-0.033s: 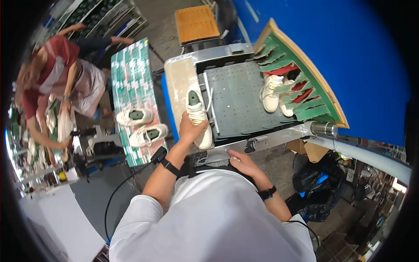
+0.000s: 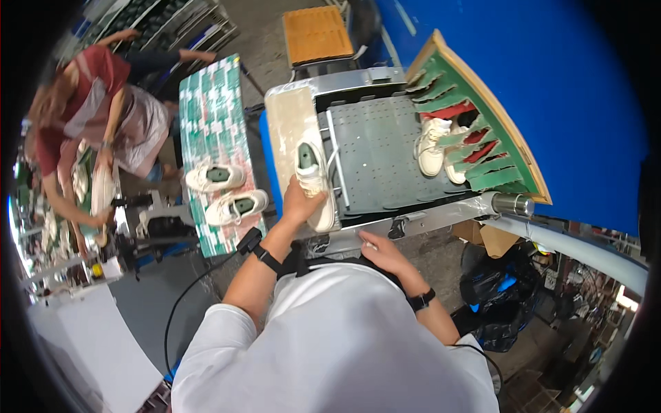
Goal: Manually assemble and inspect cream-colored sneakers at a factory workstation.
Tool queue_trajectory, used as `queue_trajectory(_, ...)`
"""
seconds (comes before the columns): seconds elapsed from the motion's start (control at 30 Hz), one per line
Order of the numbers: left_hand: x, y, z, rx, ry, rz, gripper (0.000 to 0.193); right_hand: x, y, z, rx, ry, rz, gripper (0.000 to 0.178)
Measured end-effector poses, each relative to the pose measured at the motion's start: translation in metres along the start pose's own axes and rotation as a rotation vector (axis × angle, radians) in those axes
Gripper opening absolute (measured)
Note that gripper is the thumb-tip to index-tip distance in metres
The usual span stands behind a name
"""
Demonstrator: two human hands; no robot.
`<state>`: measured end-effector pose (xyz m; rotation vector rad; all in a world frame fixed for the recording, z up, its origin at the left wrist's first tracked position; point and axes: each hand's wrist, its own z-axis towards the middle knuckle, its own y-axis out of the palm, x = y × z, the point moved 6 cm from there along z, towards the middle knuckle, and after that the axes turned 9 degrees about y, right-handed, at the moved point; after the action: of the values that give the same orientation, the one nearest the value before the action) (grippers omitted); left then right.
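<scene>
Nothing has moved. Left hand point(image 2: 297, 204) grips the white shoe point(image 2: 315, 182) at frame centre; right hand point(image 2: 381, 253) rests flat on the metal edge point(image 2: 441, 215).

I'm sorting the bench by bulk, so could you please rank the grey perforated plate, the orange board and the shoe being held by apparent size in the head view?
1. Grey perforated plate
2. Orange board, though it lies farther away
3. Shoe, gripped by the left hand

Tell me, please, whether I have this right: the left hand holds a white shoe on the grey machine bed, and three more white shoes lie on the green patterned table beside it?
Not quite. The head view shows two shoes on the green patterned table, not three. The left hand does hold a white shoe at the grey machine bed.
</scene>
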<state>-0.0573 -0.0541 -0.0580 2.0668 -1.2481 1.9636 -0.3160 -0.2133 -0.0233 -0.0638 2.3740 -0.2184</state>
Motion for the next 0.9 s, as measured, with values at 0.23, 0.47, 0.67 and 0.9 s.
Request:
queue_trajectory(0.23, -0.021, -0.052, -0.01, -0.057, -0.051, 0.042, 0.056, -0.095, 0.036, 0.028, 0.02, -0.224, -0.129, 0.057)
queue_trajectory(0.47, -0.053, -0.068, -0.011, -0.037, -0.09, -0.528, 0.006, -0.185, 0.065, 0.043, 0.192, -0.555, -0.566, 0.077)
queue_trajectory(0.67, -0.062, -0.035, 0.002, -0.075, 0.037, -0.211, 0.02, -0.192, 0.077, 0.057, 0.29, -0.802, -0.902, 0.091)
queue_trajectory(0.9, -0.035, -0.064, -0.002, -0.103, -0.116, -0.489, 0.021, -0.195, 0.071, 0.063, 0.252, -0.838, -0.987, 0.085)
